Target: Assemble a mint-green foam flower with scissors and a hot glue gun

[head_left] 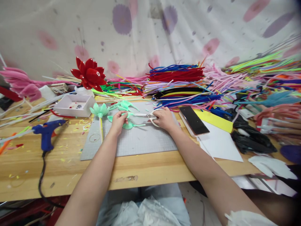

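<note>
My left hand pinches a mint-green pipe-cleaner petal above the grey cutting mat. In my right hand is a pair of scissors with pale handles, its blades pointing left toward the fingers of my left hand. Whether the blades touch the petal I cannot make out. More mint-green petals lie on the mat around my left hand, one with a stem reaching right. Left of that hand, a mint-green flower on a yellowish stem rests at the mat's edge.
A blue glue gun with a black cord lies at left, near a white box. Behind stand a red flower and piles of coloured pipe cleaners. A phone, white paper and a black bag lie at right.
</note>
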`<state>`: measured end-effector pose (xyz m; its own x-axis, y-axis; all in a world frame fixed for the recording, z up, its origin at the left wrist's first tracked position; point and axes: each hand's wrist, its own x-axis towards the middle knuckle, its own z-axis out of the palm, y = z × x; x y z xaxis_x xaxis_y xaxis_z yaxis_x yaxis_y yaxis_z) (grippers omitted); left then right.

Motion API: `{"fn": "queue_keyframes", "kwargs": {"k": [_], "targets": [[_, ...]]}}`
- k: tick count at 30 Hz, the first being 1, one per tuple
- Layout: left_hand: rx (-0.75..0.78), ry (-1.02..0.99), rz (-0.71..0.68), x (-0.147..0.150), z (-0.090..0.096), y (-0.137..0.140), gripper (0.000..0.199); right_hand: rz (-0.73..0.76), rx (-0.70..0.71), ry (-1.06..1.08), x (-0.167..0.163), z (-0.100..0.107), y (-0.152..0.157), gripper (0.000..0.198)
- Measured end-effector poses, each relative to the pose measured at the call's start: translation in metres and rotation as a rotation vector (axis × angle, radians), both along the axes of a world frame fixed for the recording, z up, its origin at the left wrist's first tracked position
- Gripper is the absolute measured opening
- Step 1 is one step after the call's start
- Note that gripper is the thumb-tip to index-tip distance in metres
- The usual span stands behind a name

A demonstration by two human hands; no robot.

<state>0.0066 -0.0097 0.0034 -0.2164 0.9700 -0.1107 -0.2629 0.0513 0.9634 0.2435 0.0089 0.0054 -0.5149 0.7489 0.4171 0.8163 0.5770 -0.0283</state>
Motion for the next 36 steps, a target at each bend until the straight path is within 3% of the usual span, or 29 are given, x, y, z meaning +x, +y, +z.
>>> {"fn": "queue_keyframes", "kwargs": {"k": [16,27,36], "targets": [[0.002,0.018,0.013,0.0008,0.0004,-0.0010,0.025,0.002,-0.087,0.010,-0.0015,0.0023,-0.0008,0.025],[-0.016,0.048,0.005,0.0009,0.0003,-0.0015,0.022,-0.006,-0.071,-0.011,-0.0011,0.0026,-0.0001,0.029],[-0.022,0.051,0.016,0.0015,0.0000,-0.0013,0.023,-0.001,-0.158,-0.004,-0.0009,-0.0006,0.0003,0.034]]}}
